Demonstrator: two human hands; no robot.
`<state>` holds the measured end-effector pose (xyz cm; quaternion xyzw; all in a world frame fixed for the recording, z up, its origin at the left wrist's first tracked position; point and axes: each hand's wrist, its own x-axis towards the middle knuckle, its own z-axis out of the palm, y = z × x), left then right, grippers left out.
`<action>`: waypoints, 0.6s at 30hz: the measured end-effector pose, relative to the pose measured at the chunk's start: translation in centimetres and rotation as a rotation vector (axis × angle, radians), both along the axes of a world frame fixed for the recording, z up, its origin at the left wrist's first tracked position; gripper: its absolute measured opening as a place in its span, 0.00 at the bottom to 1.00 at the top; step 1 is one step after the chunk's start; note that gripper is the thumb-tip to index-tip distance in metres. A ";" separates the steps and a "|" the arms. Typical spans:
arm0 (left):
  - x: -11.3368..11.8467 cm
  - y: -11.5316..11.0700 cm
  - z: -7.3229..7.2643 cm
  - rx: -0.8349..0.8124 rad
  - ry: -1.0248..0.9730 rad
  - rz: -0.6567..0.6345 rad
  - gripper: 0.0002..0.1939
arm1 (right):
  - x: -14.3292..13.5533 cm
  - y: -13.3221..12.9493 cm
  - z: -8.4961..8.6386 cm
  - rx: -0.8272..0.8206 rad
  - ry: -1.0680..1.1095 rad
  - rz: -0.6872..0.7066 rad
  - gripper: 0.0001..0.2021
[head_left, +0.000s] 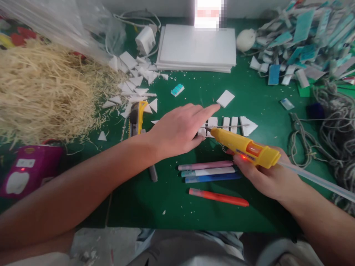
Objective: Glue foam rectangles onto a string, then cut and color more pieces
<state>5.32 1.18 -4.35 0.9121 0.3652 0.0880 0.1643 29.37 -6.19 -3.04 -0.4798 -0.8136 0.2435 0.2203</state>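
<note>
My left hand [177,129] rests over the left part of a row of white foam pieces [213,122], its index finger stretched out and its thumb against a piece at the row's near edge. A thin grey string [238,126] runs along the top of the row, which ends at the right in a pointed piece [248,126]. My right hand [266,175] is closed around a yellow glue gun [235,142] with a red light lit. The gun's nozzle touches or almost touches the string beside my left fingers. A clear glue stick [318,179] sticks out of the gun's rear.
Markers [219,197] lie nearer me. A yellow cutter [136,118] is partly under my left forearm, by white scraps [133,87] and straw [47,92]. Behind are white sheets [194,48]. Blue-white pieces [302,51] and tangled cord [332,129] fill the right side.
</note>
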 end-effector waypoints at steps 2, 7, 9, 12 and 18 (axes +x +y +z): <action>-0.1 0.0 0.0 -0.010 0.002 0.004 0.34 | 0.1 0.0 0.0 -0.002 0.002 -0.003 0.11; -0.7 0.1 0.7 -0.042 0.041 0.026 0.39 | 0.1 -0.1 -0.1 -0.005 0.000 0.003 0.13; -1.4 0.1 1.1 -0.036 0.073 0.053 0.42 | 0.1 -0.2 -0.1 -0.005 0.009 -0.006 0.13; -2.6 0.0 1.7 -0.014 0.177 0.115 0.47 | 0.1 -0.2 -0.2 -0.017 0.022 -0.033 0.14; -3.1 -0.2 2.2 -0.035 0.329 0.175 0.43 | 0.2 -0.1 -0.1 -0.023 -0.013 -0.014 0.14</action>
